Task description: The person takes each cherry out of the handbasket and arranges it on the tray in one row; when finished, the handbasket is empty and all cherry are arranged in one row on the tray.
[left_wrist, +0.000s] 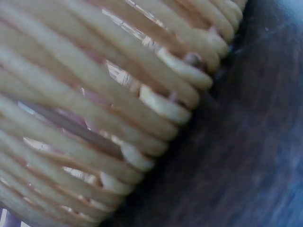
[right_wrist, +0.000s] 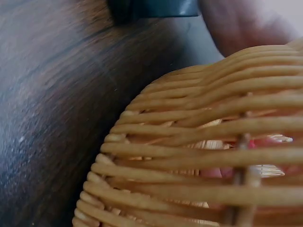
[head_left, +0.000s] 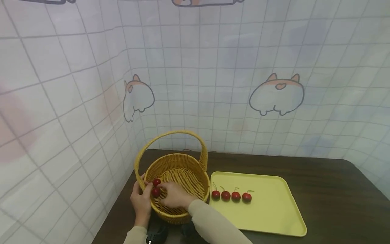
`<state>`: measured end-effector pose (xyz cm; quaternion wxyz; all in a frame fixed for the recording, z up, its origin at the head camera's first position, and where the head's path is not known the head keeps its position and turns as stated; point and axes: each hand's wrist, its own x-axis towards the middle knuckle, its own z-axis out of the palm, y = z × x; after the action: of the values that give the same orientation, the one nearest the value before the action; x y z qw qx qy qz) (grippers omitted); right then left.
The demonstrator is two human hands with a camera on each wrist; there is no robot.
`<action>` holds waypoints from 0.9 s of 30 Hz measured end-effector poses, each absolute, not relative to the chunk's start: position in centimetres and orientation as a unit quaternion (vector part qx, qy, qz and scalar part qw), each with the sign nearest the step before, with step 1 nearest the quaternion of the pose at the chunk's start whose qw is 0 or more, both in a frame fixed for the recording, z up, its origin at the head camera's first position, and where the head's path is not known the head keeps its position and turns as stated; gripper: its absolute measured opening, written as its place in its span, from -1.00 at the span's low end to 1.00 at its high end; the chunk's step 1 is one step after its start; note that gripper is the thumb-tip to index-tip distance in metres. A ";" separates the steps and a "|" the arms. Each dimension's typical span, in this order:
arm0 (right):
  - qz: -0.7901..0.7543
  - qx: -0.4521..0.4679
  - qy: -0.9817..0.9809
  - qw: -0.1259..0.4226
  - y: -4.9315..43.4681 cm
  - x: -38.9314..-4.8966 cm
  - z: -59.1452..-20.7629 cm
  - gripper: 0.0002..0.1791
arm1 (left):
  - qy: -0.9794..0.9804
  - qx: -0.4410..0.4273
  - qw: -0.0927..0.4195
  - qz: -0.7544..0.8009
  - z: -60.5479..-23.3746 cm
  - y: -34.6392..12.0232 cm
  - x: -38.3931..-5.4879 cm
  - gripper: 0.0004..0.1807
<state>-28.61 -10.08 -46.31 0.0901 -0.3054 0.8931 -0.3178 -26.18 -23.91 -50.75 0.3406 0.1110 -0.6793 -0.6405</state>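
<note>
A yellow wicker basket [head_left: 182,161] with a tall arched handle stands at the left of the table. At its left side my left hand [head_left: 142,200] grips the rim by the foot of the handle, thumb on top. My right hand [head_left: 175,195] reaches down inside, index finger and thumb spread apart. Two red cherries lie against the basket's left inner wall: an upper cherry [head_left: 156,182] and a lower cherry [head_left: 156,192], right at the right fingertips. Both wrist views show mostly the basket's woven wall [left_wrist: 94,80] close up; in the right one, red shows through the weave [right_wrist: 180,127].
To the basket's right lies a yellow tray [head_left: 268,210] with several stemmed red cherries [head_left: 236,196] in a row near its left edge. The dark wooden table [head_left: 335,196] extends to the right. A white gridded curtain [head_left: 213,118] hangs behind and at the left.
</note>
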 end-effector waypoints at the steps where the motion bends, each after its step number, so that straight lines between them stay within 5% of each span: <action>1: -0.308 -0.308 0.895 0.099 -10.2 -28.6 -46.4 -0.40 | -0.678 0.112 0.340 -0.642 -50.7 -23.9 -26.2 -0.56; 7: -0.279 -0.320 0.896 0.132 -10.2 -28.5 -46.7 -0.32 | -0.673 0.126 0.334 -0.648 -50.5 -23.9 -26.1 -0.59; 27: -0.295 -0.350 0.881 0.121 -10.0 -28.8 -46.8 -0.39 | -0.670 0.118 0.329 -0.655 -50.8 -23.9 -26.3 -0.54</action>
<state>-28.78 -9.98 -46.77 0.1208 -0.3501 0.8808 -0.2950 -26.28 -23.88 -50.84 0.3287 0.1178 -0.6698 -0.6553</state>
